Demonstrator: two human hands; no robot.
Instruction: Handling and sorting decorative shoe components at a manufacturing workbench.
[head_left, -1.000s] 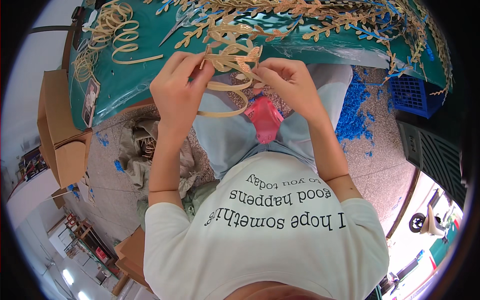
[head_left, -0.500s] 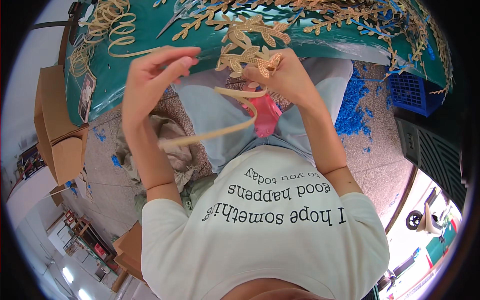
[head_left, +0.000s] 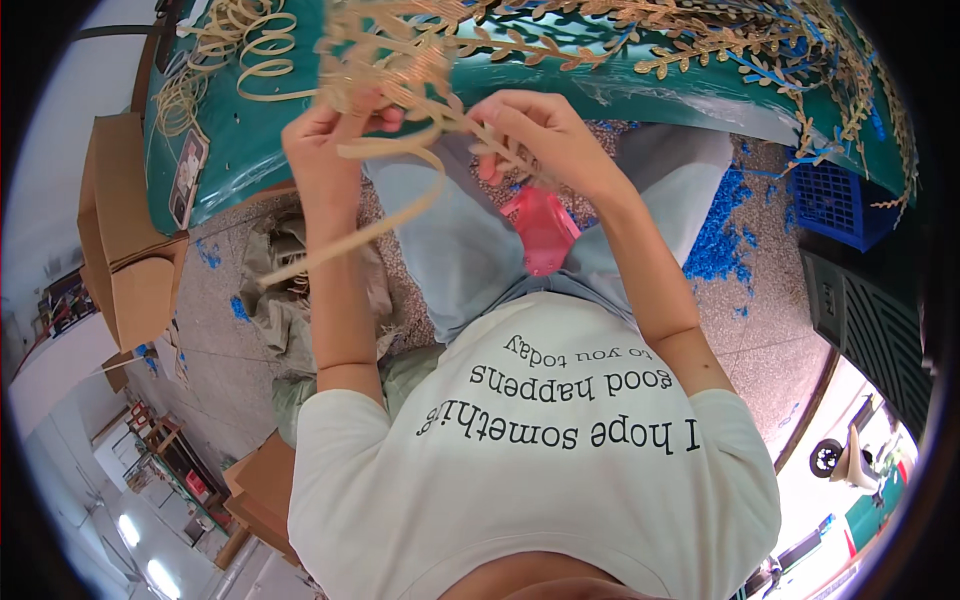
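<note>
My left hand [head_left: 338, 135] is closed around a bunch of gold leaf trim [head_left: 395, 60], held over the near edge of the green-covered table [head_left: 225, 185]; the bunch is smeared by motion. One sprig of the trim stretches across to my right hand [head_left: 535, 130], whose thumb and fingers are bent around it. From beside my left hand a narrow cream strip [head_left: 400, 212] curls out. Its loose end hangs across my left forearm. What lies inside my left fingers is partly hidden by the trim.
More gold leaf trim with blue bits [head_left: 740, 50] lies along the table's right side. Coiled cream strip [head_left: 265, 60] sits at its left. A cardboard box [head_left: 125, 230], a cloth sack [head_left: 290, 280], a blue crate [head_left: 830, 200], blue scraps [head_left: 720, 240] and a pink item [head_left: 545, 235] surround my legs.
The gold leaf trim has gone from my right hand's side over to my left hand, which has closed on it. My right hand has drawn slightly down and left, with a sprig between the hands.
</note>
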